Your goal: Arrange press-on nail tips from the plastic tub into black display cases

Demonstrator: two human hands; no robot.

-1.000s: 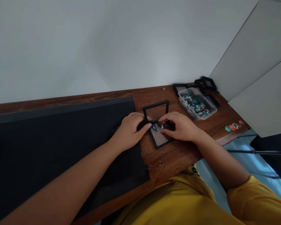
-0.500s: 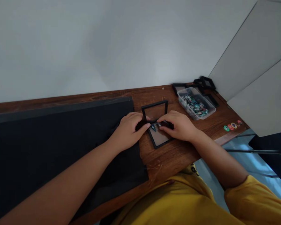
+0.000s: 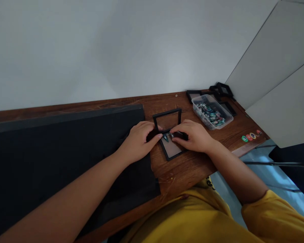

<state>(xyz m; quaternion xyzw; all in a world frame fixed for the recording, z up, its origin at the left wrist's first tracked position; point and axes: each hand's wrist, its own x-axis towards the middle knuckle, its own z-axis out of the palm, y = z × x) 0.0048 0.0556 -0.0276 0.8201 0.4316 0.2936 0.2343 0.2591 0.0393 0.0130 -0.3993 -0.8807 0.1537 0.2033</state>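
Note:
A black-rimmed display frame lies open on the wooden table, its lower half flat and its hinged lid standing up, clear film in both. My left hand grips the frame's left side near the hinge, thumb at the corner and fingers partly hidden behind the lid. A small dark teal pointed piece with a pale mark lies on the film beside that thumb. Over the lower half, my right hand pinches a small shiny piece between thumb and forefinger, close to the teal one. Its exact shape is too small to tell.
Right of the frame stands a clear plastic tub holding many small shiny teal and silver pieces. Several black frames are stacked behind it by the wall. Round stickers mark the table's right end. A black mat covers the left.
Both hands hold almost the same places. The fingers of my right hand have shifted very slightly around the small shiny piece.

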